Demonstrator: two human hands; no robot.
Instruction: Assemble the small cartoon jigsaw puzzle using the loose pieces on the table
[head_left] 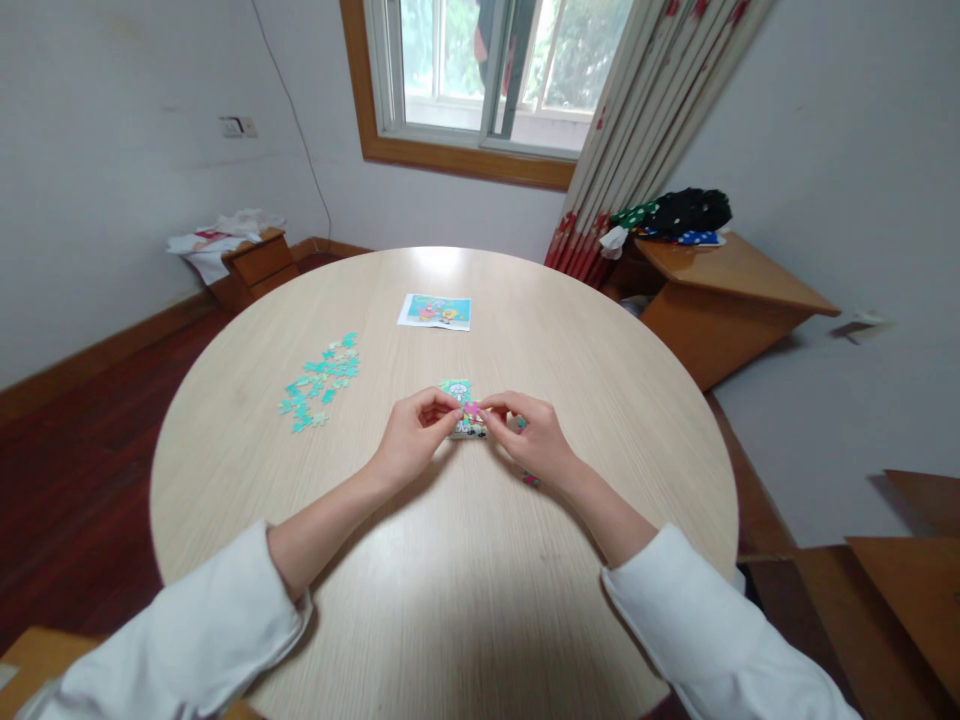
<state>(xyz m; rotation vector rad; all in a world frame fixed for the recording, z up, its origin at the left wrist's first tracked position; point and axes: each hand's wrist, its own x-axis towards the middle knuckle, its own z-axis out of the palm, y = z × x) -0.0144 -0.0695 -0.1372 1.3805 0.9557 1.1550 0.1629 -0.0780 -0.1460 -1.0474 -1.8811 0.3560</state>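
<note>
Between my two hands is a pink puzzle piece [472, 409], held just above a partly joined jigsaw puzzle [455, 388] on the round table. My left hand [418, 428] pinches the piece's left side with thumb and fingertips. On the other side, the fingers of my right hand [531, 430] are closed on it too. A few small pieces [530, 479] lie under and beside my right hand, partly hidden by it. Part of the joined puzzle is covered by my fingers.
Loose turquoise puzzle pieces [319, 385] are spread on the table's left. A printed picture card [435, 312] lies toward the far side. Beyond the round table [442, 600] stand a wooden cabinet [720, 270] with cloths at right and a small stool-like box [259, 265] at left.
</note>
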